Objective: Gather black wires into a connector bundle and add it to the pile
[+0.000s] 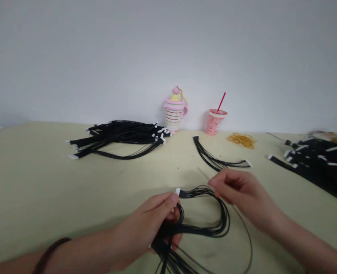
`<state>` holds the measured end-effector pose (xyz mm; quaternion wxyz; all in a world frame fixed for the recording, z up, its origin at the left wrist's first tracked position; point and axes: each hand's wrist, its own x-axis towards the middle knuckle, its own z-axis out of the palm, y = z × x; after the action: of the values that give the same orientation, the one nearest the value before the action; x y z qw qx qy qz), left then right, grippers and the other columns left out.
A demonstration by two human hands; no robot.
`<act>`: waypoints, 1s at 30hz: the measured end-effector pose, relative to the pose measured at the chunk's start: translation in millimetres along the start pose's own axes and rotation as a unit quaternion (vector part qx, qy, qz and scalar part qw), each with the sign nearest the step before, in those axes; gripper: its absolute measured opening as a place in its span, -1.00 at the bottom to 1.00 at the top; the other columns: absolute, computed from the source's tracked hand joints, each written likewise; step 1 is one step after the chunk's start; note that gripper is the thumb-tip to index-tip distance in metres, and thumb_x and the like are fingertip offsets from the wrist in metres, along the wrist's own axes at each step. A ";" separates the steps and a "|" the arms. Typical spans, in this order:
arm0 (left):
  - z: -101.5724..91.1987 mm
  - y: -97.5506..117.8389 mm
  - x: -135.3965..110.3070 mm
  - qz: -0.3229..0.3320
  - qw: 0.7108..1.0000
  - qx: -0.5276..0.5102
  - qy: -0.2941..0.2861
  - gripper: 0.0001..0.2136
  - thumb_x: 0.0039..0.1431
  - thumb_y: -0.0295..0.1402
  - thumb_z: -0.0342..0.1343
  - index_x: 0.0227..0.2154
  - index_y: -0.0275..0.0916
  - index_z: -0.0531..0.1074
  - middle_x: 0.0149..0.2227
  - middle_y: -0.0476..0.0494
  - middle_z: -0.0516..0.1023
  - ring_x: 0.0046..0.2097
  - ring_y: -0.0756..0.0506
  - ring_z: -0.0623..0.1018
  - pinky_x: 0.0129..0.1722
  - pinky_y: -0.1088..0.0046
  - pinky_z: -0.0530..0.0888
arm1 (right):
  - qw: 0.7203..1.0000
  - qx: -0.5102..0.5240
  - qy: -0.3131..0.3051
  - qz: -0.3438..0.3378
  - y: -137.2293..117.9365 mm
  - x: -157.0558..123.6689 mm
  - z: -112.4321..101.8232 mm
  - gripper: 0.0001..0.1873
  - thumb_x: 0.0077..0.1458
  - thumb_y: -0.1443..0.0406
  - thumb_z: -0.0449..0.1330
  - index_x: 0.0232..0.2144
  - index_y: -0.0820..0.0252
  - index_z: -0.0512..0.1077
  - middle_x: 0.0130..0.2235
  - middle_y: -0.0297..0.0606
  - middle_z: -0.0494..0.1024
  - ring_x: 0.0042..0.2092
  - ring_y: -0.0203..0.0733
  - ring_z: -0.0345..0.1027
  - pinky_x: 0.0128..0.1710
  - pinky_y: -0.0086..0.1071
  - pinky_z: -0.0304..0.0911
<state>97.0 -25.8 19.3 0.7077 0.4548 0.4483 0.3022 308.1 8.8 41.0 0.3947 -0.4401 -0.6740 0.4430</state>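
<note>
In the head view my left hand (157, 217) grips a black wire harness (202, 229), its thumb on a white connector (178, 192) at the wires' end. The harness loops to the right and back under my left fingers, and more wires hang toward the bottom edge. Right of the loop, my right hand (237, 188) is closed in a pinch, with a thin pale tip showing just beyond its fingertips. A single dark wire (247, 232) curves down from beneath this hand. Blur hides whether that tip belongs to the same wire.
Black cable bundles (123, 133) with white connectors lie at the back left; another pile (322, 160) is at right. One separate harness (211, 158) lies beyond my right hand. A striped cup (173, 114), a pink cup with straw (214, 123) and yellow rubber bands (242, 140) stand along the wall.
</note>
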 end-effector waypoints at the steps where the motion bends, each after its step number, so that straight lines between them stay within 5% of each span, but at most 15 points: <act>1: 0.2 0.8 -0.4 -0.002 1.000 0.008 0.004 -0.63 0.19 -0.04 -0.14 -0.53 -0.24 0.22 -0.66 0.05 0.33 -0.60 0.02 0.29 -0.63 0.57 0.08 | 0.998 -0.046 -0.021 -0.023 0.8 -6.1 14.1 -0.77 0.06 0.29 0.12 -0.59 0.28 0.33 -0.61 -0.39 0.24 -0.57 -0.42 0.04 -0.62 -0.55 -0.03; 6: 0.3 4.1 -0.7 -0.017 0.999 0.030 0.002 -0.63 0.17 -0.04 -0.14 -0.53 -0.25 0.24 -0.69 0.03 0.35 -0.61 0.02 0.28 -0.64 0.58 0.10 | 0.978 -0.171 -0.019 -0.121 1.9 -25.3 46.4 -0.84 -0.02 0.47 0.03 -0.60 0.25 0.25 -0.59 -0.42 0.23 -0.54 -0.41 0.08 -0.57 -0.53 -0.03; 30: 1.3 7.1 -0.4 -0.020 0.998 0.050 0.010 -0.61 0.19 -0.03 -0.17 -0.55 -0.24 0.21 -0.69 0.05 0.30 -0.62 0.03 0.26 -0.63 0.59 0.11 | 0.982 -0.157 -0.042 -0.091 13.0 -25.6 40.5 -0.84 0.04 0.48 -0.02 -0.53 0.24 0.24 -0.55 -0.41 0.22 -0.51 -0.37 0.09 -0.53 -0.51 0.00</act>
<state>97.9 -23.8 26.3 0.6857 0.4777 0.4788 0.2691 281.6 -22.7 13.1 0.3300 -0.4147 -0.7885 0.3120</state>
